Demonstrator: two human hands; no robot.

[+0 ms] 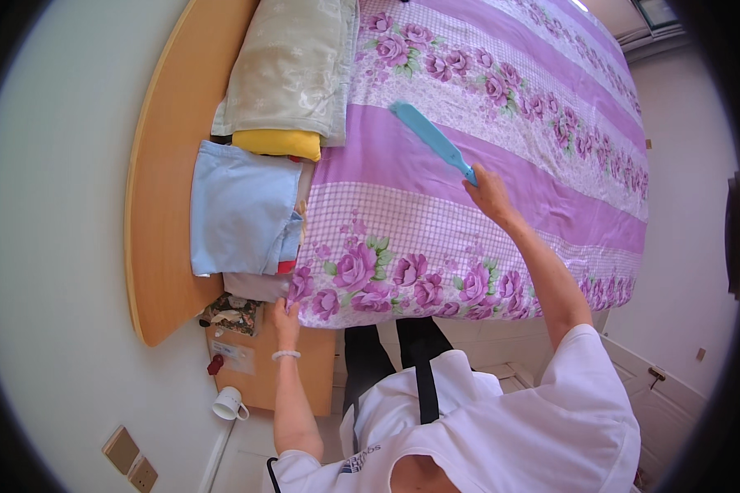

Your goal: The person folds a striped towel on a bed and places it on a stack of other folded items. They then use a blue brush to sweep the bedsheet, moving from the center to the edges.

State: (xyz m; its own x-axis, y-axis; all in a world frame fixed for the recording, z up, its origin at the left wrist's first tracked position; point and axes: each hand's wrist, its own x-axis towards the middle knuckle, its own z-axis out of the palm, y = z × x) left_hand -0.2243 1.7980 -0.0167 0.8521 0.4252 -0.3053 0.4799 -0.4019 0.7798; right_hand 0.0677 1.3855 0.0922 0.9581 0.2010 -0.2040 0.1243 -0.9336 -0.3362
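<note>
A bedspread (407, 166) with purple stripes, checks and printed roses covers the bed in front of me. My right hand (488, 192) grips the handle of a light-blue bed brush (428, 135). Its long head points up and left over a purple stripe, and a few bristles show at the tip. At the bed's near left corner, my left hand (285, 315) pinches the bedspread's edge. Just beyond that hand a light blue folded cloth (243, 209) lies on a pale pillow (253, 286) by the headboard.
Along the left stands a curved wooden headboard (160, 246). Farther up are a folded pale green quilt (290, 68) and a yellow cloth (277, 143). A wooden nightstand (311, 370) beside my left forearm bears a white mug (229, 403), a floral pouch (237, 313) and a plastic packet (237, 357).
</note>
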